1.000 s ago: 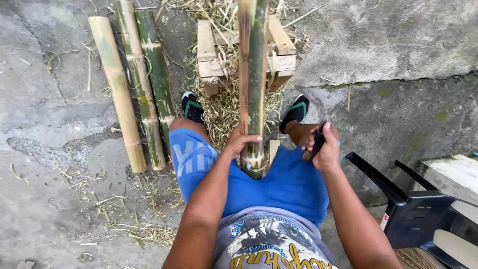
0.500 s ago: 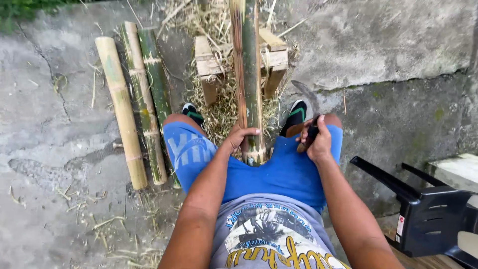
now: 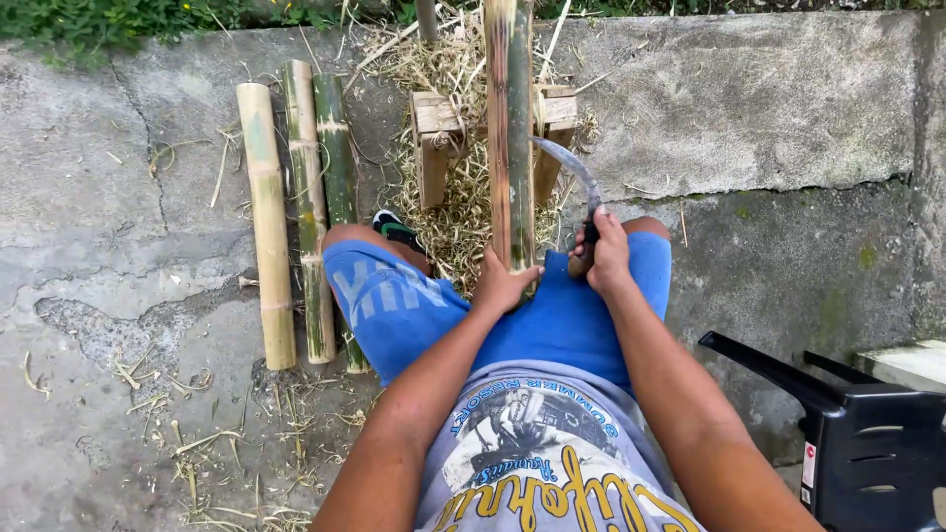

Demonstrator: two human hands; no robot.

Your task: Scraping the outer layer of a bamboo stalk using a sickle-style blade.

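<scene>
Concrete ground (image 3: pixel 118 246) lies under us; our left hand (image 3: pixel 505 284) grips the bamboo pole (image 3: pixel 510 128), right hand (image 3: pixel 603 251) beside it clenching a curved knife (image 3: pixel 572 167).

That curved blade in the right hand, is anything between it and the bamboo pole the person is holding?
Nothing visible does. The right hand grips the curved blade, whose tip arcs toward the upright bamboo pole with only open air between. The left hand holds the pole's lower end, below the blade's path.
</scene>
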